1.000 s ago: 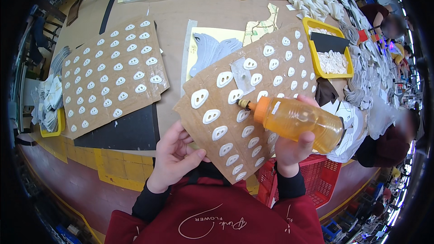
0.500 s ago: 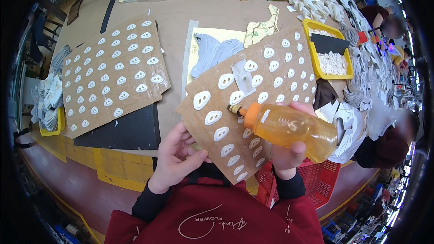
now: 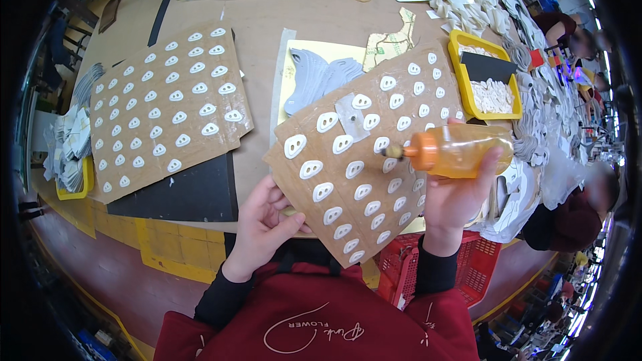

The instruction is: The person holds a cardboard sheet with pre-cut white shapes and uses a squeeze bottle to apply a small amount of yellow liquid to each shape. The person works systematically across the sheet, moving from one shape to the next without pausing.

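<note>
Two cardboard sheets studded with white oval pieces are lying on the worktop (image 3: 314,20). At the far left, a yellow bin (image 3: 75,187) is holding a stack of grey-white cutouts. Just right of it, the left sheet (image 3: 167,110) is resting flat, partly overlapping a black mat (image 3: 184,194). The left hand (image 3: 267,224) is pinching the near corner of the right sheet (image 3: 361,160), thumb on top and fingers curling beneath, holding it tilted off the worktop edge. Behind this sheet, grey cutouts (image 3: 314,77) are lying on a yellow board. The right hand (image 3: 458,194) is gripping an orange bottle (image 3: 458,150) on its side, fingers wrapping round its body, with the nozzle pointing left and sitting just over a white piece near the sheet's middle. Farther right, a yellow tray (image 3: 461,47) is holding a black piece and small white pieces. Below the right hand, a red basket (image 3: 475,271) is sitting under the worktop edge. At the far right edge, another person is sitting by piles of pale cutouts.
</note>
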### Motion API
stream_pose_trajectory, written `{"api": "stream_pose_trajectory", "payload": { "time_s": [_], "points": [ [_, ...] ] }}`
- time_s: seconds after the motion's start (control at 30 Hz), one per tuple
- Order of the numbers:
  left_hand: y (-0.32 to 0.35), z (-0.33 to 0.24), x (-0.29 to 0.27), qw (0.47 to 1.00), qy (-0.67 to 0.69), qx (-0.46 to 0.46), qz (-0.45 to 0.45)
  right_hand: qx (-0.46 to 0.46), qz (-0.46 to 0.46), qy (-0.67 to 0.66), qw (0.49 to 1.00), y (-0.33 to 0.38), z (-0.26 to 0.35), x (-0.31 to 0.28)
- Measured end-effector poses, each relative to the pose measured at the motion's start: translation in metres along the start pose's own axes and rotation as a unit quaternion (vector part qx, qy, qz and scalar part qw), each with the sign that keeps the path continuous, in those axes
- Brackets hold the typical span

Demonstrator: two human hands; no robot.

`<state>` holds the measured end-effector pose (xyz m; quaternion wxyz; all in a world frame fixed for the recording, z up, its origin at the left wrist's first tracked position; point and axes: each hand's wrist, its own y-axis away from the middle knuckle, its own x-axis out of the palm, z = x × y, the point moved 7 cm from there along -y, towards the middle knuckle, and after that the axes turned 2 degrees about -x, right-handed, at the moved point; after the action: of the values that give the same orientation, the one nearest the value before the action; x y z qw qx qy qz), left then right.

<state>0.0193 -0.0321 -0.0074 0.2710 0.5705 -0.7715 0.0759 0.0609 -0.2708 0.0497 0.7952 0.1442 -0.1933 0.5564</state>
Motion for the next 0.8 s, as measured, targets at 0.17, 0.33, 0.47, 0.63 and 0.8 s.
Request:
{"api": "stream_pose_trajectory", "payload": {
  "time_s": [0.17,0.33,0.47,0.63,0.8],
  "points": [
    [-0.001,0.001,-0.001,1.0,0.01,-0.003,-0.007,-0.046,0.021,0.166,0.985,0.001,-0.003,0.012],
    [-0.002,0.011,-0.009,0.999,0.008,-0.036,-0.038,-0.022,0.039,0.124,0.991,0.002,-0.007,0.014],
    [-0.002,0.021,-0.019,0.992,0.015,-0.082,-0.09,-0.019,0.016,0.1,0.995,0.005,-0.005,0.008],
    [0.014,0.01,-0.027,0.953,-0.224,-0.16,-0.125,-0.011,0.021,0.097,0.995,0.009,-0.004,0.001],
    [0.009,-0.046,-0.02,0.861,-0.476,0.001,-0.178,-0.005,0.007,0.094,0.996,0.014,-0.003,-0.01]
  ]
}}
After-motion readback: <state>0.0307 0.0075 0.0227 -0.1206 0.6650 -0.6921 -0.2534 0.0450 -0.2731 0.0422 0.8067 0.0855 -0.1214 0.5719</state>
